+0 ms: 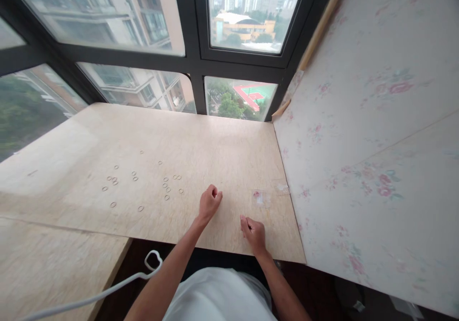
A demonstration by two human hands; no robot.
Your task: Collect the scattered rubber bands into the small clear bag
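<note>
Both hands rest over the pale stone sill (pixel 222 144). My left hand (pixel 210 203) is curled closed near the middle of the sill, to the right of several small thin rings. One ring (pixel 181 191) lies closest to it; others, such as this ring (pixel 140 208), are scattered flat farther left. My right hand (pixel 254 232), also curled closed, is lower and to the right, near the front edge. Whatever either hand may hold is hidden by the fingers. Beyond my right hand lies a small clear plastic piece (pixel 260 198) with a pink mark.
Dark-framed windows (pixel 193 62) border the back and left. A wall with flowered paper (pixel 358 144) rises at the right, with clear tape (pixel 282 188) at its foot. A white cable or bar with a loop (pixel 153 260) crosses the lower left, beside the sill's front edge.
</note>
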